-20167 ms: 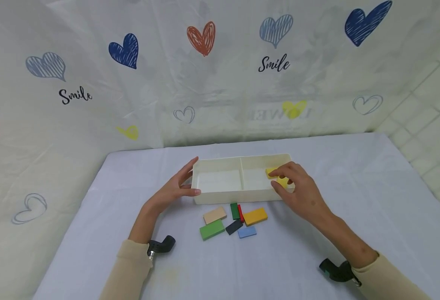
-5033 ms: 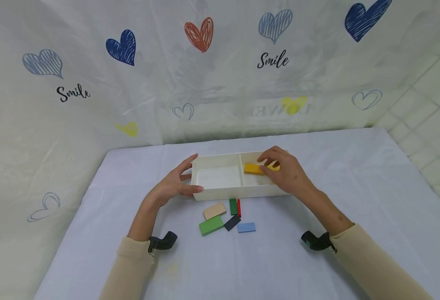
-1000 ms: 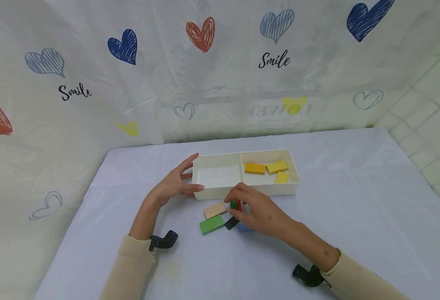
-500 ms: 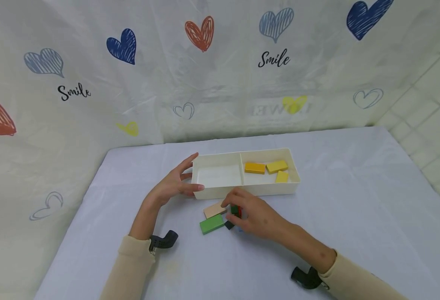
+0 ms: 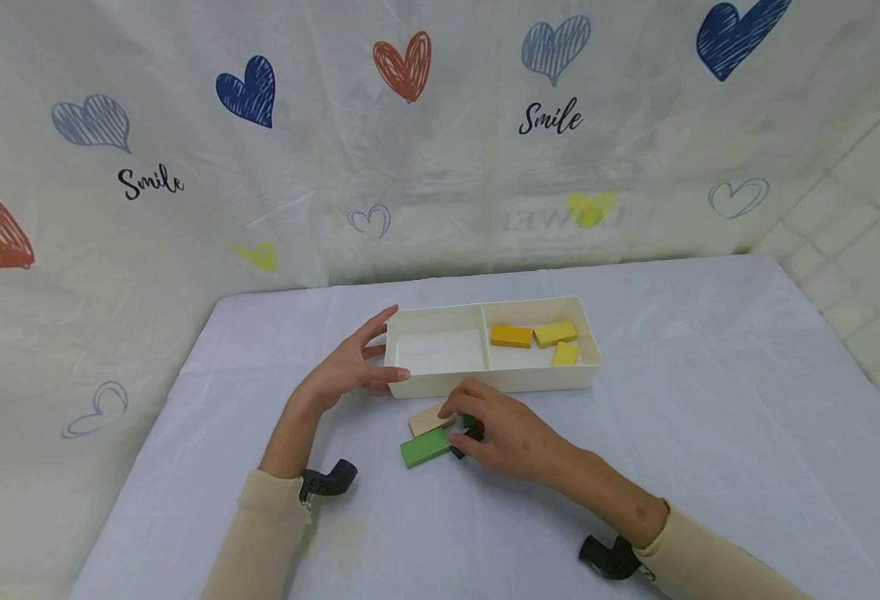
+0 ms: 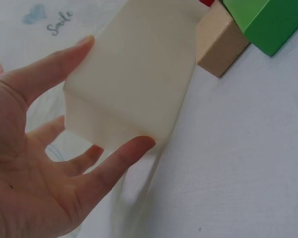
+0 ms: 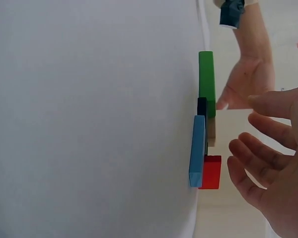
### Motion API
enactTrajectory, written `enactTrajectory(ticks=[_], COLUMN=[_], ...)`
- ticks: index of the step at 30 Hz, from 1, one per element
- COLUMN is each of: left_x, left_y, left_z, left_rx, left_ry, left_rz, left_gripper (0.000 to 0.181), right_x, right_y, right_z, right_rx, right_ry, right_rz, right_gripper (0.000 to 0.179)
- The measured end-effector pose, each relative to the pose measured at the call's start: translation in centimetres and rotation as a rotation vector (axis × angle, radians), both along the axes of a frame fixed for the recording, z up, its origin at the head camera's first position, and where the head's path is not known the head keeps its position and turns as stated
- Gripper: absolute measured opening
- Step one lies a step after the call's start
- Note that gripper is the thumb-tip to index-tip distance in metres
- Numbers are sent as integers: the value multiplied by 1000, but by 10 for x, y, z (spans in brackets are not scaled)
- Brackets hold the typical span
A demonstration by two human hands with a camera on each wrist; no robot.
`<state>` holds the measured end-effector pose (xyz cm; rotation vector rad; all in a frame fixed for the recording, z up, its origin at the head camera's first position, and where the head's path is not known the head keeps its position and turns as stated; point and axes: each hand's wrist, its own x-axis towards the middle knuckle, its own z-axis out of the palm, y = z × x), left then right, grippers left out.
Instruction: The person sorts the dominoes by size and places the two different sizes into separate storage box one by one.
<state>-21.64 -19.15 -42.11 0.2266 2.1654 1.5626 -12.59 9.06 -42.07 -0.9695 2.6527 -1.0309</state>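
Note:
My left hand holds the left end of a white two-compartment tray, thumb on the front corner and fingers on the end and back. Over a cluster of blocks in front of the tray, my right hand hovers with fingers spread and nothing between them. Beneath or beside it lie a beige block, a light green block, a dark green block and a black block. A blue block and a red block show in the right wrist view; the hand hides the blue one from the head view.
In the tray's right compartment lie an orange block and two yellow blocks. A white cloth covers the table. Behind it hangs a curtain printed with hearts.
Since the oldest frame, the orange block has passed from the cloth into the right compartment. My right hand has left the tray and recently shifted slightly left over the blocks. My left hand stays.

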Motion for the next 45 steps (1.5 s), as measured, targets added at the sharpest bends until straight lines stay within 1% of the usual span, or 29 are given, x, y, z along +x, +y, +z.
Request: enactTrajectory(ticks=[7, 11, 21, 35, 45], left_x=[0, 0, 0, -1, -2], left_y=[-1, -1, -1, -2, -1], left_z=[-1, -1, 2, 0, -1], left_rx=[2, 5, 8, 11, 20], left_ry=[-3, -2, 11, 4, 1], left_rz=[0, 0, -10, -10, -10], left_gripper=[104, 104, 102, 102, 102], right_x=[1, 1, 1, 2, 3], right_y=[-1, -1, -4, -8, -13], right_z=[-2, -2, -4, -5, -5], right_rx=[10, 16, 43, 68, 99], right_ry=[40, 50, 61, 42, -17], right_rz=[21, 27, 33, 52, 66], right_gripper=[25, 26, 29, 30, 28])
